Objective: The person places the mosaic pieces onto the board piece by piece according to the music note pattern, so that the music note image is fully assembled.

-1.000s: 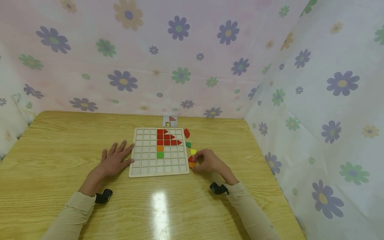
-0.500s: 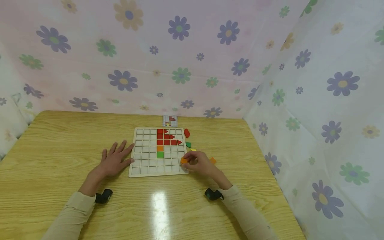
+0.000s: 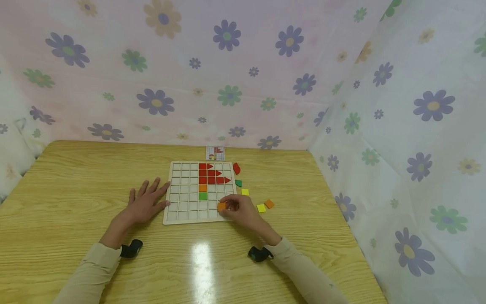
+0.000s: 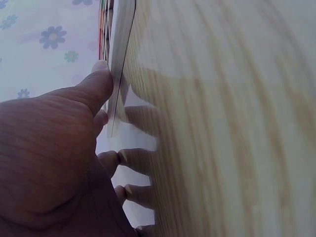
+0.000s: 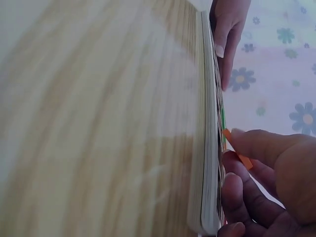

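Observation:
A wooden grid board (image 3: pixel 182 211) lies on the table. Red square and pointed tiles (image 3: pixel 211 173) fill cells in its upper rows, with an orange square (image 3: pixel 203 188) and a green square (image 3: pixel 203 196) in the column below. My right hand (image 3: pixel 243 211) pinches an orange tile (image 3: pixel 221 206) between thumb and fingers over the lower right cells; in the right wrist view that orange tile (image 5: pixel 238 149) is tilted. Fingers spread, my left hand (image 3: pixel 143 204) rests at the board's left edge, its fingertips touching the frame.
A small pattern card (image 3: pixel 215 153) lies behind the board. Right of the board are a red curved piece (image 3: pixel 236 168), a green piece (image 3: pixel 238 183), yellow squares (image 3: pixel 245 192) (image 3: pixel 261 208) and an orange square (image 3: pixel 268 204). A floral curtain (image 3: pixel 182 76) hangs behind the table.
My right hand has picked up an orange tile beside the board and carried it left over the lower right cells. Yellow and orange squares behind the hand have come into view. The left hand stays put.

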`<state>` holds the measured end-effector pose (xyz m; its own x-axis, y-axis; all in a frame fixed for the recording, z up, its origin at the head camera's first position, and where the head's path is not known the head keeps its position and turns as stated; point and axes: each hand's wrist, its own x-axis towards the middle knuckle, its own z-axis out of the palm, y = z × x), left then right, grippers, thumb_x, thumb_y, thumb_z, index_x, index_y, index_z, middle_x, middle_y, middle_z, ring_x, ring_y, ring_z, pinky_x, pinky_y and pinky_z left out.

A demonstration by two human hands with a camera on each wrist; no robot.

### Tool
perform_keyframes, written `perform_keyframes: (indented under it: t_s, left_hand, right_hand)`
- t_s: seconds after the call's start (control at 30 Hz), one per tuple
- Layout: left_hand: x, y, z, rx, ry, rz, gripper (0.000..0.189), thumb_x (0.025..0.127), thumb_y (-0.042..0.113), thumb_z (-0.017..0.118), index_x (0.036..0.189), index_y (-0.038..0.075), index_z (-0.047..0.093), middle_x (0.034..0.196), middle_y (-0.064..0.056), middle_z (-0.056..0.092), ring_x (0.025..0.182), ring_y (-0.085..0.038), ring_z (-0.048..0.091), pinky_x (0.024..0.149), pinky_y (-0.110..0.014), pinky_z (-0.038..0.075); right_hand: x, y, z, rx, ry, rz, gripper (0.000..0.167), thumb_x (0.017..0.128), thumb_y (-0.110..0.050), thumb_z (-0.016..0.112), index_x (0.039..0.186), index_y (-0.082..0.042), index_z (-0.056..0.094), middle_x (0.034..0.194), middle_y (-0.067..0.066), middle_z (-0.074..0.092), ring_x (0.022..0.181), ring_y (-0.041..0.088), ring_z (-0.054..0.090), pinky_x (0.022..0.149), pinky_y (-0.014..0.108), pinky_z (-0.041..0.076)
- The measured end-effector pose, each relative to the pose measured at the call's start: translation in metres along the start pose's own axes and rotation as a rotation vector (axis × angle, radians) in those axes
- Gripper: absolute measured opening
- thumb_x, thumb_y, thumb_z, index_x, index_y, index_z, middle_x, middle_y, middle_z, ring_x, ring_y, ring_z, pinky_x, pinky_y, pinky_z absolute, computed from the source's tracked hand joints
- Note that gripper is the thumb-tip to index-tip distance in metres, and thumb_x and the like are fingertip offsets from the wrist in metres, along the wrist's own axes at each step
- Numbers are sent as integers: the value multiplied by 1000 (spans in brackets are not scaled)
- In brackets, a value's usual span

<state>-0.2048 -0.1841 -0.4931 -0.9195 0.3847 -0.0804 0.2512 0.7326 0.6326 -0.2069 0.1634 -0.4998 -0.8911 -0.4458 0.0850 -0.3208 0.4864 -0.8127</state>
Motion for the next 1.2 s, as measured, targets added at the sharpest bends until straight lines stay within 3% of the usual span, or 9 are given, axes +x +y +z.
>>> perform_keyframes:
  t_s: [0.27, 0.57, 0.83, 1.2]
  left_hand:
    - [-1, -1, 0, 1, -6, -8, 70, 105, 39, 55, 161, 7, 29, 166, -31, 7, 150, -58, -6, 108, -79, -11]
    - [-1, 0, 0, 8, -6, -11, 70, 105, 40, 55, 161, 8, 28, 166, -31, 7, 149, -59, -6, 108, -79, -10]
    - [2, 1, -1, 3, -2, -9, 70, 105, 39, 56, 161, 7, 28, 166, -31, 7, 149, -59, -6, 109, -79, -11]
    - [2, -2, 0, 13, -2, -14, 70, 105, 40, 55, 161, 8, 28, 166, -30, 8, 150, -59, -6, 109, -79, -10]
  right_hand:
    - [7, -11, 11, -9, 17, -14, 16, 93, -5, 75, 109, -4, 77, 94, 7, 75, 73, 6, 60, 67, 19, 51]
    - [19, -18, 23, -1, 53, 1, 9, 91, -7, 77, 99, -4, 77, 90, 6, 76, 73, 7, 64, 67, 21, 54]
    - [27, -17, 29, -46, 73, -1, 8, 92, -10, 77, 99, -7, 78, 87, 3, 74, 67, 5, 55, 62, 20, 47]
    - [32, -20, 33, -21, 69, 67, 10, 91, -9, 77, 100, -5, 78, 87, 4, 74, 65, 7, 50, 61, 18, 40]
